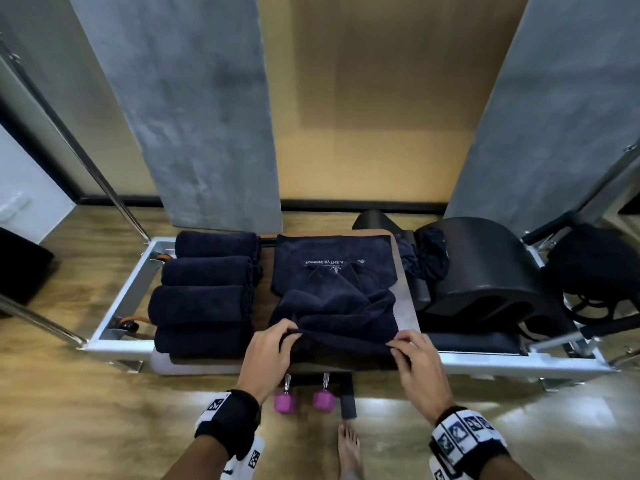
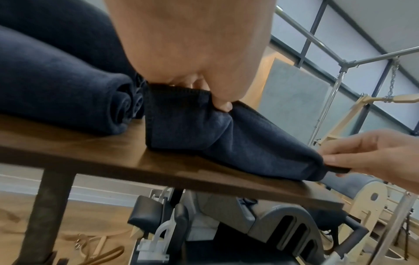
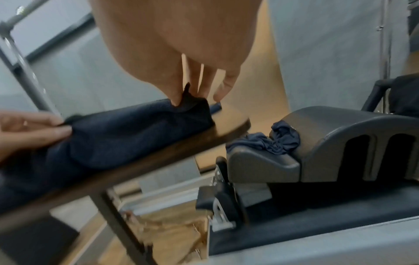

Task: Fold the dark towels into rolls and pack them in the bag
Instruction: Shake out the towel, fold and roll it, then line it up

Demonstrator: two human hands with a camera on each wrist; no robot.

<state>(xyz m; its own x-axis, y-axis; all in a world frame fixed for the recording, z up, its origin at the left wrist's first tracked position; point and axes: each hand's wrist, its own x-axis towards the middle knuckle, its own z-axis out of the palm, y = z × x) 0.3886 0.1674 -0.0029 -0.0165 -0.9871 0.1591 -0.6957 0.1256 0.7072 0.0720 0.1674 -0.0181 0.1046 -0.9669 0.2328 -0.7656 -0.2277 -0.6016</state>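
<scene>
Both hands, left hand (image 1: 268, 353) and right hand (image 1: 417, 362), pinch near edge of dark towel (image 1: 336, 306) on surface (image 2: 158, 161), long axis left-right, cloth extending far, four rolls (image 1: 204, 296) left.

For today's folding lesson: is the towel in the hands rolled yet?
Not yet: the towel lies loose and rumpled; left hand and right hand pinch its near edge.
</scene>
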